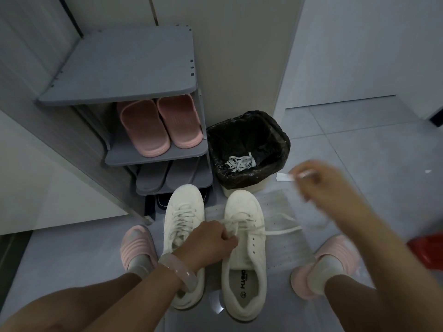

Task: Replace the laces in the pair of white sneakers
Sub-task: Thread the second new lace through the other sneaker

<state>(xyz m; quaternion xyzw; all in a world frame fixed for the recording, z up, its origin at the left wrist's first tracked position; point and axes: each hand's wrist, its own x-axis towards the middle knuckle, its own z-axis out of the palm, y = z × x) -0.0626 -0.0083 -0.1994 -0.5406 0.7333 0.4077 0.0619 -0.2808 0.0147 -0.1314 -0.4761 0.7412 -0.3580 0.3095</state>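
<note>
Nearest the camera: two white sneakers stand side by side on the tiled floor (359,144), toes pointing away, between the wearer's feet in pink slippers (137,245). The left sneaker (183,212) appears fully laced, criss-cross pattern visible up the tongue; whether it is tied cannot be told, since the forearm and pink bangle (178,271) cover its upper eyelets. The right sneaker (244,255) is laced through the lower eyelets, and a loose lace (285,230) runs out sideways to the right over the floor, so judged unfinished: upper eyelets and the tying remain. Left hand (208,240) reaches across the left sneaker, fingers curled closed, pinching the lace strands at the right sneaker's throat. Right hand (321,180) is raised well above and to the right of the shoes, motion-blurred; fingers look pinched together on something small and white (285,176), probably a lace tip or wrapper scrap, cannot tell which. Farther off: a bin (249,149) with a black liner, just beyond the right sneaker's toe, holds a bundle of white laces (239,162), presumably the discarded old ones, so removal looks done. Left of the bin, a grey shoe rack (119,68) carries pink slides (160,125) on one shelf and grey slippers (163,174) below.
</note>
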